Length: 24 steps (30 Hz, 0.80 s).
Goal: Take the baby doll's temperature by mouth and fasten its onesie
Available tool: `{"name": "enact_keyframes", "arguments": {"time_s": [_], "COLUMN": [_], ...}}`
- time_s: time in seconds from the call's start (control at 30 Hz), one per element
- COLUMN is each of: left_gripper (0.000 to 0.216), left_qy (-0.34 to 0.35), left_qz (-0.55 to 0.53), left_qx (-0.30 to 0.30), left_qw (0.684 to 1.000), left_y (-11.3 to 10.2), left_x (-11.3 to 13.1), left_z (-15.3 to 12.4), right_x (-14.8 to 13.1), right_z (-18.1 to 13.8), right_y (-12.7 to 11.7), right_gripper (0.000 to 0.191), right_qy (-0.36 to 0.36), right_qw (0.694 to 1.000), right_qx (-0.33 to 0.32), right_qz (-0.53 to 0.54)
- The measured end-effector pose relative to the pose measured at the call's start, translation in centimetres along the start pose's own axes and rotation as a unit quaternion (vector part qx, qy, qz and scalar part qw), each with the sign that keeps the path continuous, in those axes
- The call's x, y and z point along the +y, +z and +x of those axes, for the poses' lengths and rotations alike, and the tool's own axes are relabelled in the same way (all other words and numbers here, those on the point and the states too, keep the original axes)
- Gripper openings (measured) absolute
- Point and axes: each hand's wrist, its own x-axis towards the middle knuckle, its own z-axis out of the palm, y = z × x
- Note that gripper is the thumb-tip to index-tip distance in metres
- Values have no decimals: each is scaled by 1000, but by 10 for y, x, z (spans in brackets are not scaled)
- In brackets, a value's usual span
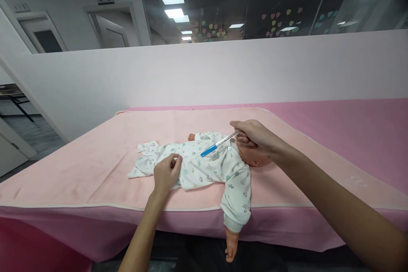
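Observation:
A baby doll (219,169) in a white patterned romper lies on its back on a pink blanket (95,165), head to the right, one arm hanging over the front edge. My right hand (255,138) hovers over the doll's head and pinches a thin thermometer-like stick with a blue tip (218,144), the tip pointing left over the doll's chest. My left hand (167,174) rests on the doll's belly and pinches the romper fabric between closed fingers.
The blanket covers a pink table (350,127) that extends to the right. A pale partition wall (204,76) stands behind it, with glass panels above. Doors and a dark floor lie to the left.

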Motion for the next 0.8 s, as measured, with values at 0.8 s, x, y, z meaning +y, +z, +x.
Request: {"name": "enact_keyframes", "arguments": {"time_s": [0.8], "left_gripper": [25], "left_qy": [-5], "left_qz": [0], "left_qx": [-5], "left_qw": [1000], "left_y": [-1], "left_x": [2], "left_z": [0], "right_x": [3], "right_z": [-11], "right_y": [-13], "right_gripper": [46], "right_qy": [7], "right_qw": [995], "right_qx": [90], "right_qz": [44]}}
